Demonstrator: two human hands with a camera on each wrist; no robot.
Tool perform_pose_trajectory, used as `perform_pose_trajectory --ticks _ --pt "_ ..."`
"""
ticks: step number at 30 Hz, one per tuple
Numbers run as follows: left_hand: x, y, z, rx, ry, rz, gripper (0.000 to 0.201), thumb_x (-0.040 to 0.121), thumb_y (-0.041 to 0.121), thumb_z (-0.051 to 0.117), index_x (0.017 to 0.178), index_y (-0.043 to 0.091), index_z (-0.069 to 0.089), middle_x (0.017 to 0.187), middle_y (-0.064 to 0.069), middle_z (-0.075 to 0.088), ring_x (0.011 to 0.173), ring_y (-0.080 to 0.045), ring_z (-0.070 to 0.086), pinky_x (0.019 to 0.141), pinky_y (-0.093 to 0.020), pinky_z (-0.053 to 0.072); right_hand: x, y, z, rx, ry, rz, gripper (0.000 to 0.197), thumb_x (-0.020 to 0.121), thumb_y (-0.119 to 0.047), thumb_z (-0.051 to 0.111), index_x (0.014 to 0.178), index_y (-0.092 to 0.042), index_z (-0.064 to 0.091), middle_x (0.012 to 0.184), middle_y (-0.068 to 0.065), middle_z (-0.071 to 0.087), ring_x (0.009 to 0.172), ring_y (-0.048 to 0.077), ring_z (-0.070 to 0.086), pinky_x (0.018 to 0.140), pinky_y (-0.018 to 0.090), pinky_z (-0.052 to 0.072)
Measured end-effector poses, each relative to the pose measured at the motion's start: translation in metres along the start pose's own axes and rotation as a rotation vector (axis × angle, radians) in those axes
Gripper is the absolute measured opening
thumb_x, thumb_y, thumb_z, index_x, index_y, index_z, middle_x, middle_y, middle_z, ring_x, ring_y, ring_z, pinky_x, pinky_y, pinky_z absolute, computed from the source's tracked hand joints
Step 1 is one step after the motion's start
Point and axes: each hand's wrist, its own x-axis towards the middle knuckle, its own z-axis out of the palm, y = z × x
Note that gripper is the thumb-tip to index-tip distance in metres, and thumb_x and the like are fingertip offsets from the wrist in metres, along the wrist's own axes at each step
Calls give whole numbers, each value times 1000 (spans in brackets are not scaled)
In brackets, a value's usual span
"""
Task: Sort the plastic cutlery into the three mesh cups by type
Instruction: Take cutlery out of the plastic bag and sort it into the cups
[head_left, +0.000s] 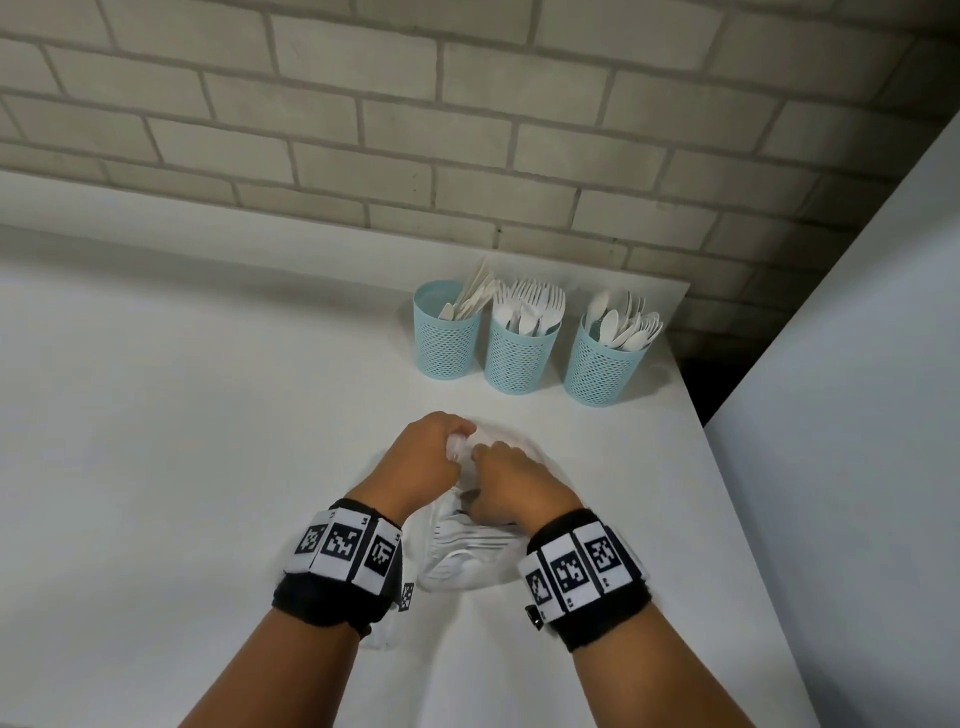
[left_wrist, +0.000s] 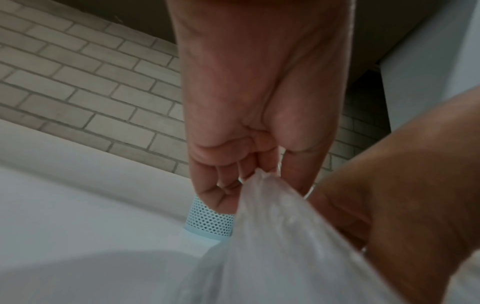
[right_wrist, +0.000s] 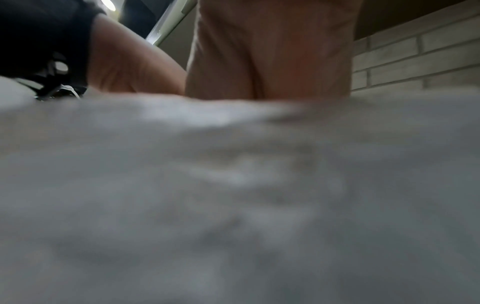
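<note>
Plastic cutlery (head_left: 470, 551): white, an unsorted batch sealed in a clear plastic bag (left_wrist: 280, 236) lying on the white tabletop (head_left: 208, 441), near the front, between the wrists. Left hand (head_left: 423, 457) pinched the gathered bag neck, fingers curled round it; right hand (head_left: 511, 480) gripped the film just beside it, fingers curled.

Risks, as judged: a hard pull could split the bag and scatter pieces over the tabletop or off its right edge; a jerk forward might topple the cups.

Containers: three pale-blue mesh cups, well apart from the bag, near the brick wall (head_left: 467, 130).
- Left cup (head_left: 447, 343): knives.
- Middle cup (head_left: 519, 358): forks, with what looked like a spoon or two among them.
- Right cup (head_left: 602, 366): spoons.
</note>
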Motion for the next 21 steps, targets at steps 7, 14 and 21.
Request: perform_pose_trajectory --ticks 7,14,21 --pt "-10 0 -3 15 -17 49 58 77 -8 57 131 10 48 133 -5 47 122 -16 45 84 -1 21 -1 -1 -5 -44 -24 -57 29 93 -24 51 115 -7 59 116 10 62 108 26 57 87 31 43" --pt "-16 1 -7 -48 9 27 57 79 -18 42 128 8 53 131 -6 51 121 -17 48 81 1 26 -4 3 -4 -24 65 -76 26 88 -22 58 108 -7 60 108 10 64 101 28 60 72 28 39" --pt "-24 2 -8 -50 -52 -49 56 83 -13 38 130 15 51 134 -4 49 127 -17 44 94 -15 31 -12 7 -6 42 16 -63 28 86 -23 61 105 -2 60 108 12 63 100 28 60 71 27 37"
